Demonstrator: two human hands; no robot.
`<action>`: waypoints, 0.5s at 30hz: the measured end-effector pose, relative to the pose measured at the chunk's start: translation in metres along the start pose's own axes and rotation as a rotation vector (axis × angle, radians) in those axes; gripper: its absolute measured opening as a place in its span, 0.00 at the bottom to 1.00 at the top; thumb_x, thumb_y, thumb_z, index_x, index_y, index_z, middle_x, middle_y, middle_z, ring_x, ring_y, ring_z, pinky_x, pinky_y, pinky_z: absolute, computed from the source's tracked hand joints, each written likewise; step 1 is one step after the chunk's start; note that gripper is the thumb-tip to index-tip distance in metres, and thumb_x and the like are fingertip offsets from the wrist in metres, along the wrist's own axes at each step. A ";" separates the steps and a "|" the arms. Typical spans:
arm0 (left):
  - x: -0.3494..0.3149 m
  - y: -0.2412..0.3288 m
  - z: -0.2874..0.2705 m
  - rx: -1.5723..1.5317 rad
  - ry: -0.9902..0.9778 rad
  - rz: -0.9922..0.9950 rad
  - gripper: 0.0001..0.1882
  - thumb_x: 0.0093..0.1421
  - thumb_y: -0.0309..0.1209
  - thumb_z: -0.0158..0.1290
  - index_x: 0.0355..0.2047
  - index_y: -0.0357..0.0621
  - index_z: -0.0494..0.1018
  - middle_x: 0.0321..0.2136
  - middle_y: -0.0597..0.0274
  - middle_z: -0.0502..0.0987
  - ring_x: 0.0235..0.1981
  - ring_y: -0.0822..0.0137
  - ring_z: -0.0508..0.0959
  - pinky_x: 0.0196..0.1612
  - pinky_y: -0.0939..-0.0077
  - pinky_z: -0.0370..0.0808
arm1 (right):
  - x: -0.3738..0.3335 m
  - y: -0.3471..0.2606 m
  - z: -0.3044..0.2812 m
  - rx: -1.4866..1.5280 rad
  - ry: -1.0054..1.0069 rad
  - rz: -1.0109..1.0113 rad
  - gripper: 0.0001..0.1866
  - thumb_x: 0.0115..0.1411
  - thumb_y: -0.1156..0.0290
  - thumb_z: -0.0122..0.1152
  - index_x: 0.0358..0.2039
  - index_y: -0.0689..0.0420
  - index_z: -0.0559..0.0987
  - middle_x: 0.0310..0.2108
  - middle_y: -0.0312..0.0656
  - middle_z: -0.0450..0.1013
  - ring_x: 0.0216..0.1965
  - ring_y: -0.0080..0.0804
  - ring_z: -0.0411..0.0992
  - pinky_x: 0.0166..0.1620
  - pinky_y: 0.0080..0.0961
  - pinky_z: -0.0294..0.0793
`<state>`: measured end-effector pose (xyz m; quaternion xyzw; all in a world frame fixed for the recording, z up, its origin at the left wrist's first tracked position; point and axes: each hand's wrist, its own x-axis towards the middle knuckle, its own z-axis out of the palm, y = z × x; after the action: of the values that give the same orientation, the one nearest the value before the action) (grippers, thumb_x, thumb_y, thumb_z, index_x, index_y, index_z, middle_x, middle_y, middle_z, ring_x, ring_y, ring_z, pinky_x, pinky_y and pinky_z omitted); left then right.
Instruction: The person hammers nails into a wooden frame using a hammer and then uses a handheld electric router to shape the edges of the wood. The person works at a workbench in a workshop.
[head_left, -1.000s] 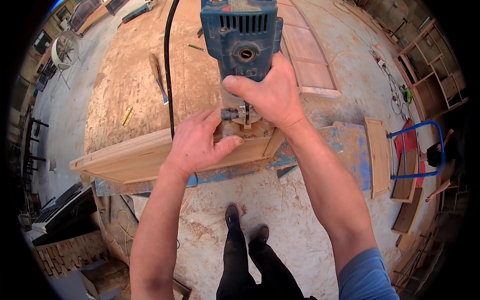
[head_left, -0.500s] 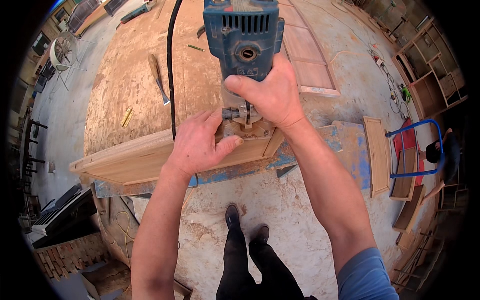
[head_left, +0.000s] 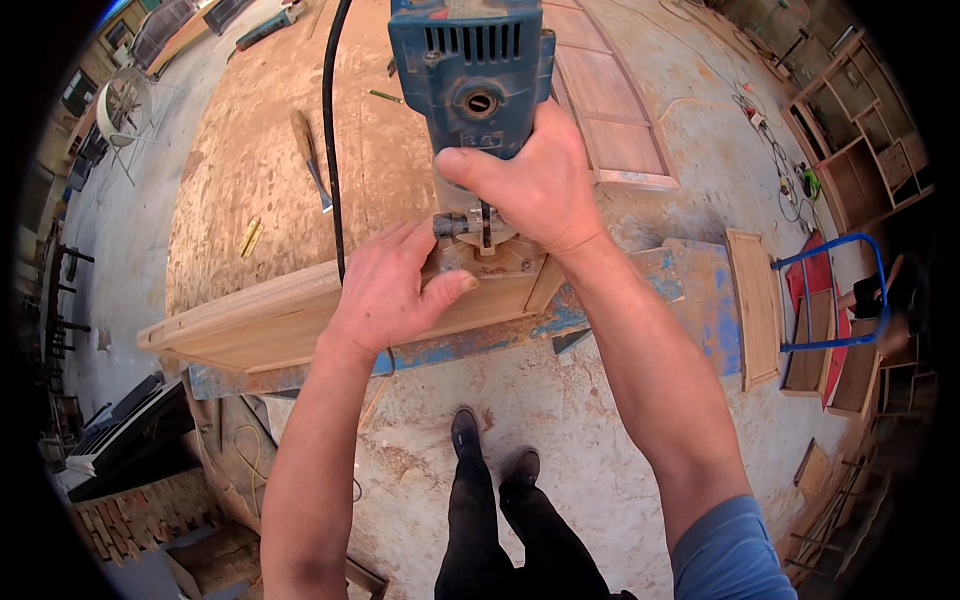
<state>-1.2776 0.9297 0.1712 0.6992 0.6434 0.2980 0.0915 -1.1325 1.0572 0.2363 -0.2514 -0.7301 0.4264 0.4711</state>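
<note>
A blue trim router (head_left: 475, 85) stands upright on the edge of a light wooden panel (head_left: 265, 325), which is propped on its side along the near edge of the workbench. My right hand (head_left: 545, 185) is wrapped round the router's body, its thumb across the front. Lower down, my left hand (head_left: 390, 280) grips the router's base, with its fingertips by the black knob and its thumb along the front. The base partly hides the panel's edge, and the router bit is out of sight. A black cord (head_left: 333, 140) runs past the left hand.
On the workbench (head_left: 240, 180) lie a chisel (head_left: 310, 160), a brass hinge (head_left: 250, 237) and a pencil (head_left: 385, 96). A framed panel (head_left: 610, 110) is behind the router. At the right, another person is beside a blue-handled cart (head_left: 880, 290) with wooden pieces.
The router has slid slightly left along the panel's edge, my hands moving with it. At the right, the other person has shifted and a wooden piece now stands closer to the cart.
</note>
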 end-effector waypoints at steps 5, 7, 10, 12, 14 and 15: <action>0.001 0.000 0.000 0.000 -0.010 -0.008 0.32 0.59 0.59 0.56 0.34 0.35 0.75 0.31 0.44 0.74 0.36 0.39 0.74 0.38 0.53 0.71 | 0.000 0.003 0.000 0.013 0.021 -0.028 0.28 0.40 0.61 0.79 0.40 0.61 0.79 0.35 0.45 0.81 0.36 0.37 0.79 0.45 0.33 0.78; 0.002 0.000 0.000 0.003 -0.011 -0.008 0.32 0.59 0.59 0.56 0.33 0.35 0.75 0.31 0.44 0.74 0.35 0.39 0.74 0.38 0.53 0.71 | 0.000 0.003 0.000 0.017 0.022 -0.032 0.28 0.40 0.61 0.79 0.40 0.61 0.79 0.35 0.46 0.81 0.37 0.37 0.79 0.45 0.33 0.78; 0.001 0.000 0.000 0.009 -0.013 -0.011 0.33 0.59 0.59 0.55 0.33 0.34 0.75 0.31 0.44 0.74 0.35 0.39 0.74 0.37 0.53 0.70 | 0.001 0.004 0.000 0.013 0.028 -0.030 0.28 0.40 0.61 0.79 0.40 0.61 0.79 0.35 0.46 0.81 0.37 0.38 0.79 0.45 0.33 0.79; 0.001 0.000 0.000 0.010 -0.012 -0.012 0.33 0.59 0.59 0.55 0.33 0.34 0.75 0.30 0.44 0.74 0.34 0.39 0.74 0.37 0.53 0.70 | 0.001 0.004 0.001 0.010 0.034 -0.031 0.28 0.40 0.61 0.79 0.40 0.61 0.79 0.35 0.46 0.81 0.37 0.38 0.79 0.45 0.33 0.79; 0.001 0.000 0.000 0.016 -0.011 -0.012 0.33 0.59 0.60 0.55 0.33 0.34 0.75 0.30 0.44 0.73 0.34 0.39 0.74 0.37 0.53 0.70 | 0.001 0.004 0.001 0.010 0.042 -0.036 0.28 0.40 0.61 0.79 0.40 0.61 0.79 0.35 0.46 0.81 0.37 0.39 0.79 0.44 0.33 0.79; 0.001 0.000 0.001 0.021 -0.010 -0.012 0.33 0.59 0.60 0.55 0.33 0.34 0.75 0.30 0.44 0.73 0.34 0.39 0.74 0.37 0.53 0.70 | 0.001 0.004 0.001 0.003 0.044 -0.041 0.28 0.40 0.60 0.79 0.40 0.61 0.79 0.35 0.46 0.80 0.37 0.39 0.79 0.44 0.33 0.79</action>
<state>-1.2776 0.9312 0.1709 0.6978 0.6501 0.2871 0.0892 -1.1342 1.0599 0.2328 -0.2448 -0.7240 0.4123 0.4960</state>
